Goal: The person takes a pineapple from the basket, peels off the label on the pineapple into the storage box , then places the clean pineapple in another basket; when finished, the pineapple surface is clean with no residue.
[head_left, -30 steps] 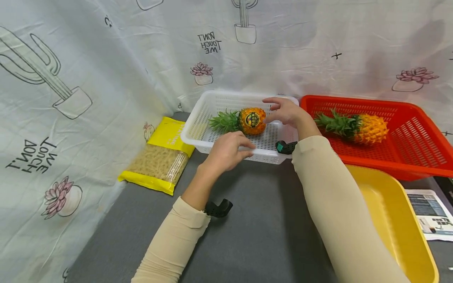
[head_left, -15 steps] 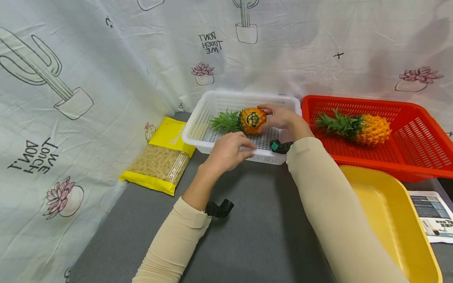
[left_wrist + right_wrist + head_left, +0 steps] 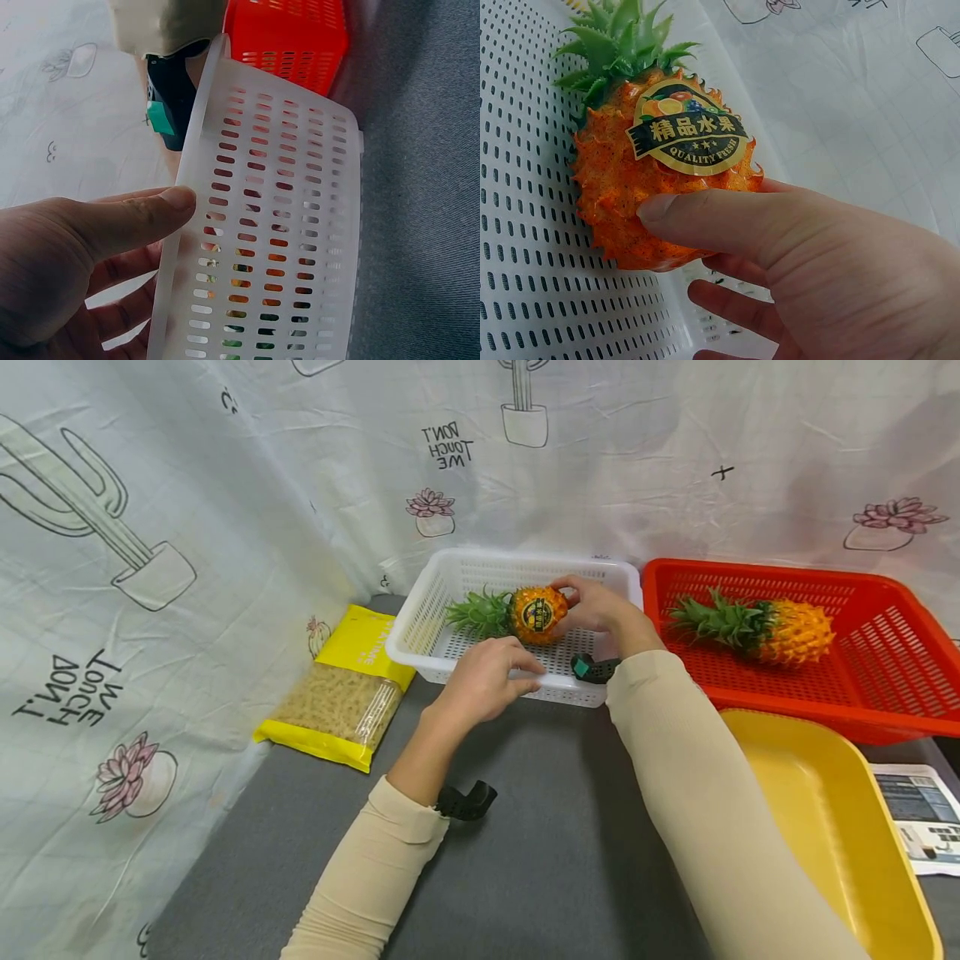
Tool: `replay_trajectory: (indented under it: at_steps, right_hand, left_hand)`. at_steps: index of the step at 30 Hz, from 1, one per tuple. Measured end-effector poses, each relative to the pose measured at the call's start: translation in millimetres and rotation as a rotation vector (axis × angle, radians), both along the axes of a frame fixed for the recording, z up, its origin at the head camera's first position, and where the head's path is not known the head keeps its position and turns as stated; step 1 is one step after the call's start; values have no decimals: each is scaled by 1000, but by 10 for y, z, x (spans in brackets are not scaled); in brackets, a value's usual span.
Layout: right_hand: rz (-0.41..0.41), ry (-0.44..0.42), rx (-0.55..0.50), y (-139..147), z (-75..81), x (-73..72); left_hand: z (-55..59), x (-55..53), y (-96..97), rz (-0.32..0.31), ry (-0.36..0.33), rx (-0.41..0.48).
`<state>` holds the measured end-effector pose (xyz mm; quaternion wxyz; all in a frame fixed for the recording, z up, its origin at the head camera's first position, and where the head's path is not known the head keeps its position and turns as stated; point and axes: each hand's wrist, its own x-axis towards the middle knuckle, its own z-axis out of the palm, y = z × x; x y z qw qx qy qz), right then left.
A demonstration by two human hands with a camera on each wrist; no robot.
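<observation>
A pineapple [image 3: 554, 602] with a round black-and-gold label lies on its side in the white plastic basket [image 3: 411, 660], green crown to the left. My right hand [image 3: 596, 610] holds its base end; in the right wrist view, the thumb [image 3: 697, 214] presses the orange skin below the label and the fingers go behind, partly hidden. At the basket's front, my left hand [image 3: 483, 681] grips the rim. The left wrist view shows that thumb [image 3: 161, 210] on the slotted outer wall [image 3: 300, 172], with the other fingers over the inner side.
To the right, a red basket [image 3: 892, 693] holds another pineapple [image 3: 795, 631]. In front of it stands a yellow tray [image 3: 810, 810], with a printed sheet [image 3: 918, 810] beside it. A yellow bag of pasta [image 3: 337, 702] lies left of the white basket. A printed curtain [image 3: 622, 468] hangs behind.
My right hand has moved left from beside the pineapple and closed on its base end. The left hand stays at the basket's front rim.
</observation>
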<state>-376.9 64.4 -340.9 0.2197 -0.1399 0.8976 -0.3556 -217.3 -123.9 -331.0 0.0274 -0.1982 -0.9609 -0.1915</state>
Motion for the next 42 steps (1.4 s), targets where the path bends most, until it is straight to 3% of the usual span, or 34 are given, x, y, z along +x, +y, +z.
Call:
replay_trajectory:
  at_steps: [18,26,42]
  right_hand:
    - [3,-1,-24,-22,-5,-9]
    - [-51,-118,-276,-28,-14,11]
    - [-168,-236,-600,37,27,-2]
  left_hand:
    - [5,5,-14,3,-24,37]
    - [4,-1,-32,-6,-20,46]
    - [2,-15,-25,-27,-16,23]
